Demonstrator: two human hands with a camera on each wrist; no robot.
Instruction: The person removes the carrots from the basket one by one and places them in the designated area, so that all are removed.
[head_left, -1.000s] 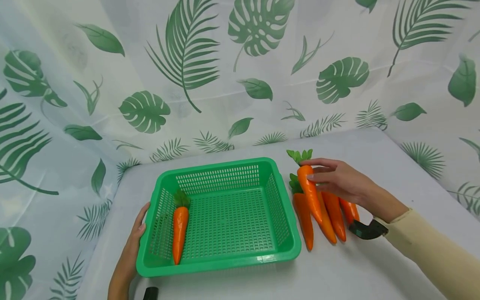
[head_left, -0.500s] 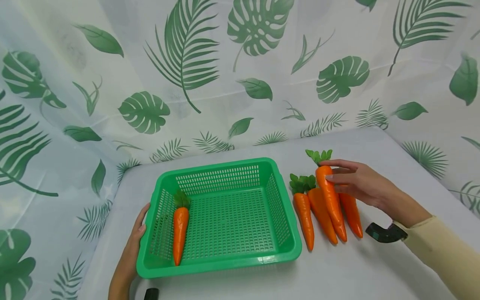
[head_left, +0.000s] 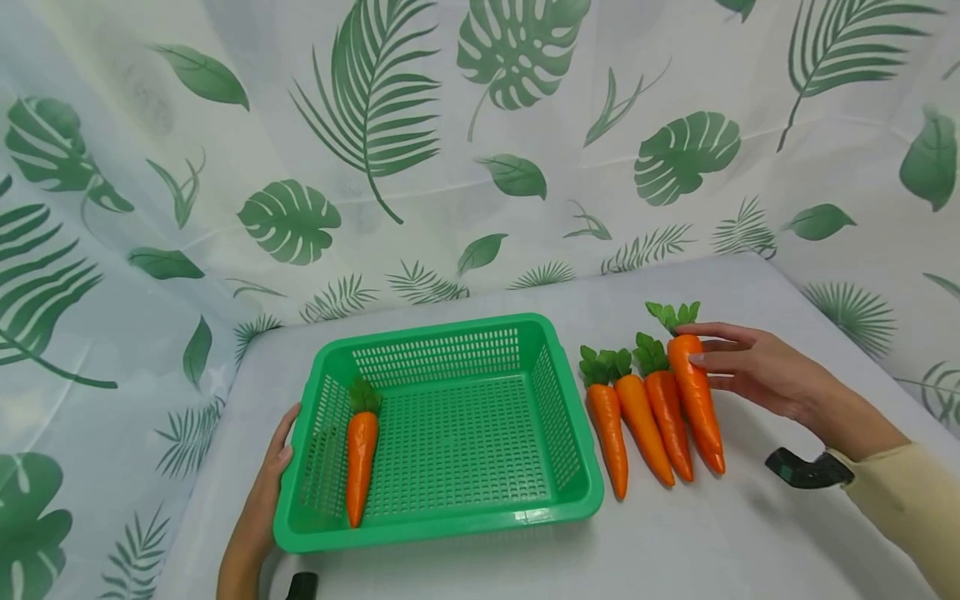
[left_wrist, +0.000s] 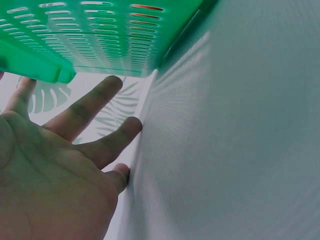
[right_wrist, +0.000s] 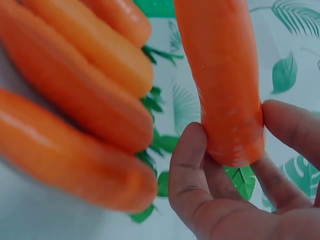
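My right hand (head_left: pixel 780 375) pinches an orange toy carrot (head_left: pixel 696 396) near its leafy top, with the green leaves (head_left: pixel 672 317) upright and the tip pointing down. In the right wrist view the thumb and fingers are around the thick end of this carrot (right_wrist: pixel 222 80). Several more carrots (head_left: pixel 609 437) lie side by side on the table; the held one hides the rightmost in the head view, but it shows as a lying carrot (right_wrist: pixel 80 155) in the right wrist view. My left hand (head_left: pixel 258 504) rests against the left side of a green plastic basket (head_left: pixel 438 533), fingers (left_wrist: pixel 92 105) extended and spread.
One carrot (head_left: pixel 362 467) lies inside the basket along its left wall. White cloth covers the table (head_left: pixel 675 542), and a leaf-printed curtain (head_left: pixel 450 192) rises behind and at the sides. A black wrist device (head_left: pixel 810 468) sits below the right wrist.
My right hand has moved rightward with the carrot, passing over the lying row and uncovering the carrots to the left. The left hand and the basket have stayed put.
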